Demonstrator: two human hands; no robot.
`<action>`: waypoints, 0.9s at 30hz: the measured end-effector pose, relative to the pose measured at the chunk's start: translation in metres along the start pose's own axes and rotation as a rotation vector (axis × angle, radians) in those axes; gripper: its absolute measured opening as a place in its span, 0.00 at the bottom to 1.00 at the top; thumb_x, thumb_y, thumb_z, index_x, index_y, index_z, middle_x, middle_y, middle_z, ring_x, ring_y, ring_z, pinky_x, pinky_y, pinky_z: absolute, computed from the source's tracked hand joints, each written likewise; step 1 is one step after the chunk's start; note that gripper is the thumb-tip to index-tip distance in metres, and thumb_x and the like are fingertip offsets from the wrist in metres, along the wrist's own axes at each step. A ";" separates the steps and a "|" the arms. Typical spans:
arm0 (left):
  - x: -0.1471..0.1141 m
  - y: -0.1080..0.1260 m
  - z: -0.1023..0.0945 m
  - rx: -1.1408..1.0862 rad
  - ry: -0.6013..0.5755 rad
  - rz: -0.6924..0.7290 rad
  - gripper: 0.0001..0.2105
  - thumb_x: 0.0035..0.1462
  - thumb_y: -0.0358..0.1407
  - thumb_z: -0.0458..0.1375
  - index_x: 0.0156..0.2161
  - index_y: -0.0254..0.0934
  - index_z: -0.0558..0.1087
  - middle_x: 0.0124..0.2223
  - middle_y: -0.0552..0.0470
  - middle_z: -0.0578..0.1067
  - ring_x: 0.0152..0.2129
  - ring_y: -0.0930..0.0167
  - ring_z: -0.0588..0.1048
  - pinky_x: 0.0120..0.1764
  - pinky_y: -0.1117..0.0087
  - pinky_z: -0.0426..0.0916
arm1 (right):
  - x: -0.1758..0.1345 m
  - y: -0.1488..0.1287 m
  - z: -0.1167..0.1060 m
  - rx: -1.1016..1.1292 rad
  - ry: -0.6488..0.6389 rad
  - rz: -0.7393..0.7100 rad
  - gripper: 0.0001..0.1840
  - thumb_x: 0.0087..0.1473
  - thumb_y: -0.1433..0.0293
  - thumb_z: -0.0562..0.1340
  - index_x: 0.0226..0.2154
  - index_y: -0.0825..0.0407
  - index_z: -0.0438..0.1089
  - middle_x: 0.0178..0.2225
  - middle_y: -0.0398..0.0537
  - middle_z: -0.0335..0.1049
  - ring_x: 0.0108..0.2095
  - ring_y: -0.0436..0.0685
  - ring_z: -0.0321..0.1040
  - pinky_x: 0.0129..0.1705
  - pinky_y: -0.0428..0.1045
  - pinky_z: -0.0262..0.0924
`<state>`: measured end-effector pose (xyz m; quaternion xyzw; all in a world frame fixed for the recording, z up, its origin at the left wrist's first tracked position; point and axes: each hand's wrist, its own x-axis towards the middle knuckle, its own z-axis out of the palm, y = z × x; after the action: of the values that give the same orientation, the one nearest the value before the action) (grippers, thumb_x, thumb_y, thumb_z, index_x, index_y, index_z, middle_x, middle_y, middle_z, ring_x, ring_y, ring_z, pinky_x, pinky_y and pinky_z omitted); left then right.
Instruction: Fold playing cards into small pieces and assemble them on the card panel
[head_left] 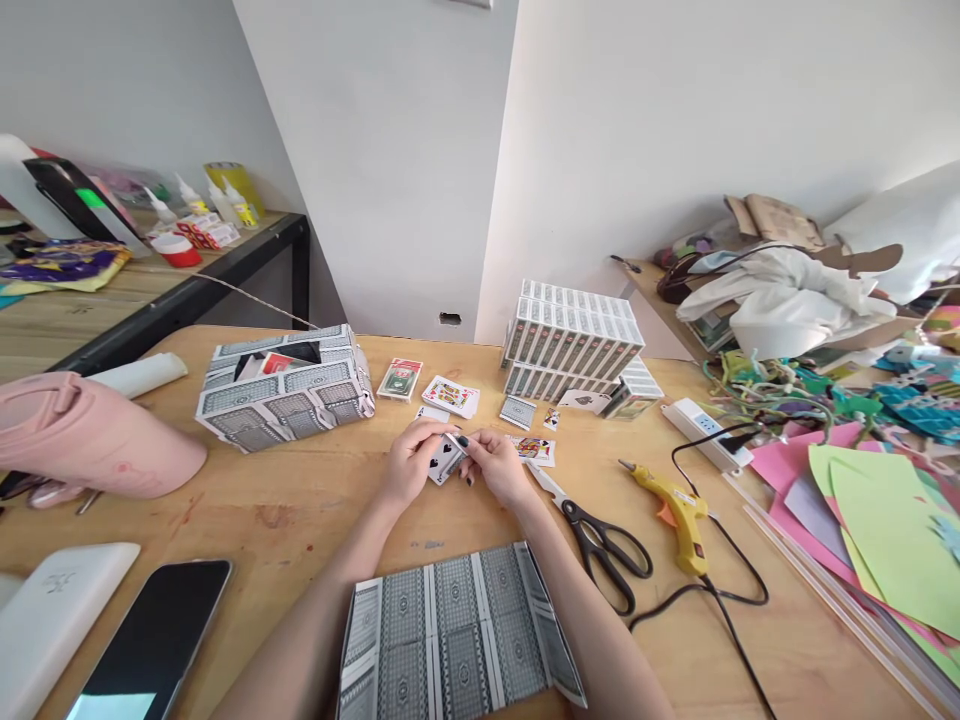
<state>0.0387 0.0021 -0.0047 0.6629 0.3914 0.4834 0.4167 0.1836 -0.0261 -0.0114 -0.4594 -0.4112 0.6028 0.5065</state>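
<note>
The wooden table (281,515) spreads under both forearms, its far edge by the wall; bare wood shows between the left forearm and the pink bottle (142,440), while the right side is tighter. A panel of joined cards (454,625) lies nearest the body, between the forearms and close to both. A card-covered box (300,405) stands beyond the left hand, off to its left; a stack of card boxes (574,335) rises beyond the right hand. The yellow glue gun (681,515) lies well right of the right forearm, and the scissors (574,512) lie between the two, blades toward the right hand, crowding that side. The left hand (409,462) and right hand (496,465) nearly meet beyond the panel, fingers narrowed in a pinch. A pile of cards (451,393) lies just past them. Between their fingertips they hold a spade card (441,466), tilted above the wood; the patterned strip by the right fingers may be a second card or a fold.
</note>
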 end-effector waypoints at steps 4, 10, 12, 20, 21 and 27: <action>0.000 0.007 0.005 -0.129 0.041 -0.192 0.13 0.53 0.38 0.51 0.40 0.35 0.72 0.35 0.50 0.74 0.30 0.71 0.71 0.33 0.72 0.65 | -0.002 -0.001 0.005 0.000 0.034 -0.028 0.18 0.43 0.55 0.62 0.24 0.53 0.62 0.12 0.39 0.66 0.11 0.47 0.60 0.13 0.42 0.53; 0.003 0.005 0.010 -0.124 0.115 -0.291 0.11 0.45 0.41 0.59 0.27 0.33 0.71 0.25 0.54 0.72 0.22 0.74 0.68 0.26 0.75 0.62 | -0.002 0.004 0.008 0.040 -0.030 -0.052 0.17 0.44 0.56 0.61 0.25 0.52 0.61 0.12 0.38 0.65 0.12 0.48 0.62 0.14 0.42 0.56; 0.004 0.002 0.010 -0.112 0.136 -0.302 0.11 0.45 0.41 0.59 0.25 0.34 0.70 0.22 0.55 0.70 0.20 0.76 0.66 0.24 0.76 0.60 | -0.002 0.005 0.008 0.034 -0.033 -0.052 0.16 0.44 0.57 0.61 0.26 0.52 0.61 0.13 0.38 0.65 0.12 0.48 0.62 0.14 0.42 0.56; 0.001 -0.001 0.010 0.074 0.117 -0.193 0.10 0.48 0.40 0.57 0.22 0.35 0.68 0.21 0.57 0.68 0.19 0.76 0.65 0.25 0.76 0.60 | -0.006 -0.003 0.009 -0.050 -0.077 0.031 0.19 0.44 0.54 0.60 0.25 0.54 0.61 0.12 0.39 0.64 0.12 0.50 0.64 0.12 0.42 0.56; 0.001 0.000 0.010 0.119 0.110 -0.163 0.11 0.48 0.39 0.56 0.22 0.35 0.67 0.21 0.57 0.68 0.20 0.76 0.65 0.25 0.76 0.60 | -0.006 -0.004 0.009 -0.074 -0.080 0.049 0.19 0.44 0.54 0.60 0.24 0.54 0.61 0.12 0.39 0.64 0.12 0.50 0.64 0.12 0.42 0.55; -0.001 0.001 0.011 0.272 0.115 -0.033 0.10 0.50 0.38 0.55 0.21 0.36 0.66 0.23 0.55 0.68 0.22 0.75 0.66 0.28 0.75 0.61 | -0.004 -0.003 0.011 -0.139 -0.077 0.116 0.11 0.45 0.62 0.56 0.23 0.53 0.59 0.10 0.36 0.61 0.12 0.50 0.65 0.10 0.39 0.53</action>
<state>0.0493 -0.0014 -0.0060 0.6779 0.4874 0.4563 0.3077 0.1740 -0.0303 -0.0047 -0.4931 -0.4439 0.6183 0.4214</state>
